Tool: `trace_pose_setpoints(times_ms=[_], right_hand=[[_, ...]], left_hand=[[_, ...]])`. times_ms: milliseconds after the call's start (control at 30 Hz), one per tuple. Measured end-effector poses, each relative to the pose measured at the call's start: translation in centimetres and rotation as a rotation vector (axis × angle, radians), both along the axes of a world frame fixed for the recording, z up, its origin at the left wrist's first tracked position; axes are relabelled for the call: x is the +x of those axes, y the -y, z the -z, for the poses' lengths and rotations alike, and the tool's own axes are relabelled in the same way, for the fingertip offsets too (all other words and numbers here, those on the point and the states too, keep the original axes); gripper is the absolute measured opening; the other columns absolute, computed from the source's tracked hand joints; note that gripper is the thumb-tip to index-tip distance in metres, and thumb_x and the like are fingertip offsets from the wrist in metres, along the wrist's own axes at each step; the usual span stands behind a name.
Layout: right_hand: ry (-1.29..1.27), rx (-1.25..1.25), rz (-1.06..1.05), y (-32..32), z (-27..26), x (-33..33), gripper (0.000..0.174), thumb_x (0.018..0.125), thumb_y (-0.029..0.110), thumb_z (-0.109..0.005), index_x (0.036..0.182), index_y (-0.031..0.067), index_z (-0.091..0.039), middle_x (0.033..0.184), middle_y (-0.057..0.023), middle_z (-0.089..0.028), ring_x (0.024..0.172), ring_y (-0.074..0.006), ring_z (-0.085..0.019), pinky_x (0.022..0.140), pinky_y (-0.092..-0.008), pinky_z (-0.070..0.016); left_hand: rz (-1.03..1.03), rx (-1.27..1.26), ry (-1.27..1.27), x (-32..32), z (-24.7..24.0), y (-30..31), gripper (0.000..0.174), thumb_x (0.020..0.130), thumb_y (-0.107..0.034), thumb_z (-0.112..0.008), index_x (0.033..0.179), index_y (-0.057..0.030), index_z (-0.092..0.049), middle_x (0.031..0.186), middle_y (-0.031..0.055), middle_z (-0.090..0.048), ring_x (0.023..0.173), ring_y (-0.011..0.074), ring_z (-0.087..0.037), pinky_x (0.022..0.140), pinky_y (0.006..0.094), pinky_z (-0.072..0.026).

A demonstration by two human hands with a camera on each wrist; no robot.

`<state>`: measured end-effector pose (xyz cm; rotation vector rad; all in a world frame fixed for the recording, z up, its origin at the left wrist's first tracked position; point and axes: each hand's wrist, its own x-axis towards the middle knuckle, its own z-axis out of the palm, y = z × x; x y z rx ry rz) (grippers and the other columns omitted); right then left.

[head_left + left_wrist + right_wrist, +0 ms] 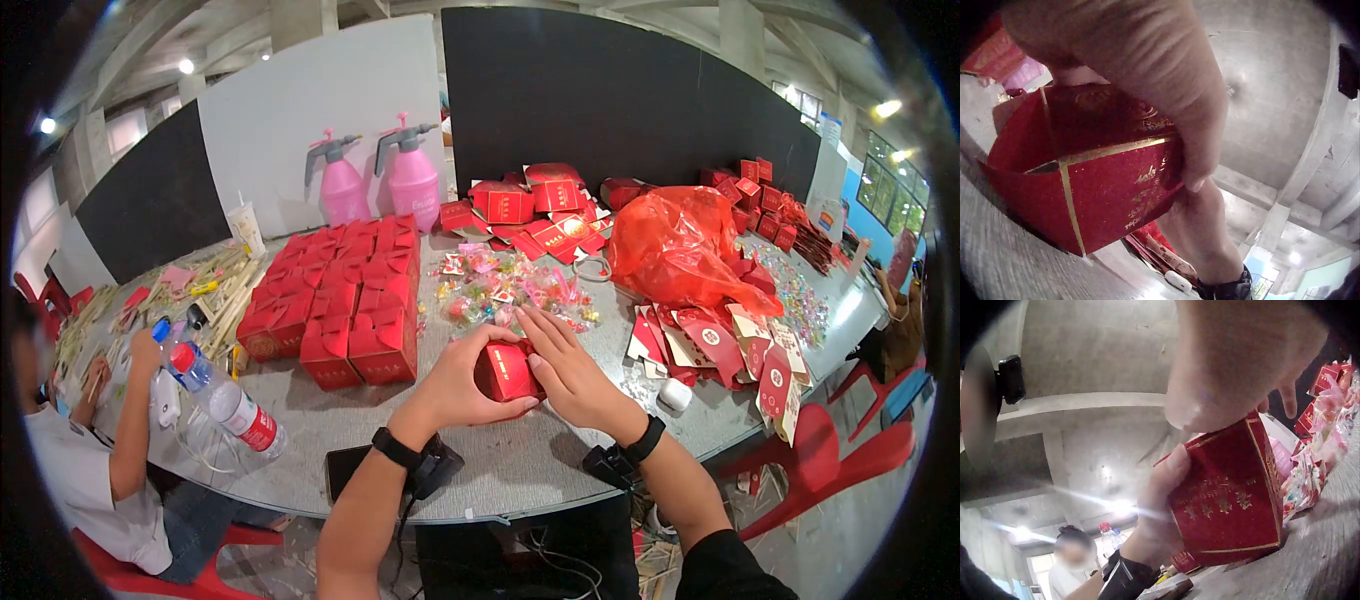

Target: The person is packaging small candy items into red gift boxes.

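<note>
Between both hands is a small red gift box with gold print and gold edge lines, low over the table in front of me. My left hand grips it from the left, thumb along the near side and fingers curled round the far side. My right hand lies against its upper right, fingers straight and pointing away. In the left wrist view one end of the box shows loose flaps standing apart. The right wrist view shows a printed face of the box with the left thumb on its edge.
Rows of closed red boxes stand left of the hands. Wrapped candies lie just beyond. Flat red cards, a red plastic bag and a white case are at right. A bottle and another person are at left.
</note>
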<state>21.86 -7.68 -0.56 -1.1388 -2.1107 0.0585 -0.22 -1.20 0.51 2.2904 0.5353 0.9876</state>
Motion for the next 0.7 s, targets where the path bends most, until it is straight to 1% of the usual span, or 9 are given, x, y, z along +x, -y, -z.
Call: trace_pose_setpoints(times_ms=[167,200,267,333,400,467,533,600,700], right_hand=[[0.046,-0.007,0.033,0.3,-0.5,-0.2,0.061,0.112,0.025,-0.034,0.164,-0.0073,-0.031,0.167,-0.0303,-0.034,0.156,-0.0482,-0.029,0.130,-0.0528,-0.0239],[0.046,-0.007,0.033,0.4,-0.6,-0.3,0.061,0.112,0.025,-0.034,0.164,-0.0073,-0.031,0.167,-0.0303,-0.034,0.156,-0.0482,-0.029,0.130,-0.0528,-0.0239],[0.007,0.031,-0.043,0.5,-0.9,-0.3,0.065,0.113,0.031,-0.031,0.165,-0.0081,-0.027,0.170,-0.0309,-0.029,0.158,-0.0486,-0.025,0.131,-0.0523,-0.0206],[0.007,0.029,-0.024,0.6,-0.8,-0.3,0.067,0.113,0.033,-0.031,0.166,-0.0082,-0.026,0.170,-0.0311,-0.028,0.159,-0.0488,-0.024,0.131,-0.0525,-0.0195],[0.002,0.031,-0.006,0.6,-0.7,-0.3,0.069,0.113,0.034,-0.031,0.166,-0.0083,-0.024,0.171,-0.0314,-0.027,0.160,-0.0491,-0.022,0.131,-0.0527,-0.0183],[0.059,0.014,0.064,0.6,-0.4,-0.3,0.071,0.113,0.036,-0.032,0.166,-0.0089,-0.023,0.171,-0.0320,-0.026,0.160,-0.0501,-0.021,0.131,-0.0540,-0.0171],[0.073,0.008,0.067,0.8,-0.5,-0.4,0.072,0.112,0.038,-0.033,0.166,-0.0094,-0.023,0.171,-0.0324,-0.025,0.161,-0.0501,-0.019,0.131,-0.0547,-0.0164],[0.084,0.007,0.066,0.7,-0.4,-0.4,0.074,0.112,0.040,-0.034,0.166,-0.0099,-0.023,0.172,-0.0328,-0.024,0.161,-0.0502,-0.018,0.131,-0.0553,-0.0156],[0.168,0.052,0.104,0.7,-0.2,-0.4,0.078,0.111,0.044,-0.036,0.165,-0.0117,-0.023,0.171,-0.0344,-0.023,0.163,-0.0499,-0.014,0.131,-0.0561,-0.0140]], left_hand=[[-0.003,0.099,0.054,0.3,0.1,0.0,0.081,0.066,-0.034,-0.101,0.131,-0.0062,-0.061,0.118,0.0141,-0.072,0.105,0.0267,-0.073,0.095,0.0389,-0.0579],[-0.012,0.134,0.070,0.4,0.2,0.0,0.082,0.066,-0.033,-0.101,0.131,-0.0059,-0.061,0.118,0.0142,-0.072,0.105,0.0270,-0.073,0.094,0.0392,-0.0581],[-0.007,0.132,0.080,0.5,0.0,0.2,0.082,0.065,-0.032,-0.101,0.132,-0.0054,-0.061,0.118,0.0148,-0.072,0.106,0.0280,-0.073,0.094,0.0395,-0.0583],[0.002,0.124,0.091,0.6,-0.2,0.6,0.083,0.065,-0.031,-0.101,0.133,-0.0050,-0.060,0.118,0.0153,-0.072,0.106,0.0290,-0.074,0.094,0.0399,-0.0585],[-0.014,0.195,0.088,0.6,-0.4,0.8,0.081,0.071,-0.033,-0.098,0.136,-0.0054,-0.058,0.123,0.0180,-0.070,0.110,0.0365,-0.073,0.096,0.0437,-0.0593],[-0.006,0.174,0.081,0.5,-0.3,0.9,0.082,0.071,-0.032,-0.097,0.138,-0.0053,-0.057,0.125,0.0187,-0.070,0.112,0.0369,-0.073,0.097,0.0443,-0.0589],[0.004,0.153,0.070,0.6,-0.2,1.0,0.084,0.072,-0.032,-0.097,0.140,-0.0052,-0.056,0.128,0.0194,-0.069,0.114,0.0373,-0.072,0.098,0.0449,-0.0585],[-0.004,0.210,0.087,0.8,-0.2,0.8,0.091,0.067,-0.028,-0.099,0.143,-0.0047,-0.056,0.129,0.0190,-0.071,0.115,0.0343,-0.074,0.100,0.0420,-0.0584],[0.000,0.215,0.072,0.8,0.1,0.6,0.095,0.067,-0.027,-0.099,0.148,-0.0048,-0.053,0.131,0.0199,-0.071,0.118,0.0337,-0.073,0.102,0.0420,-0.0579]])
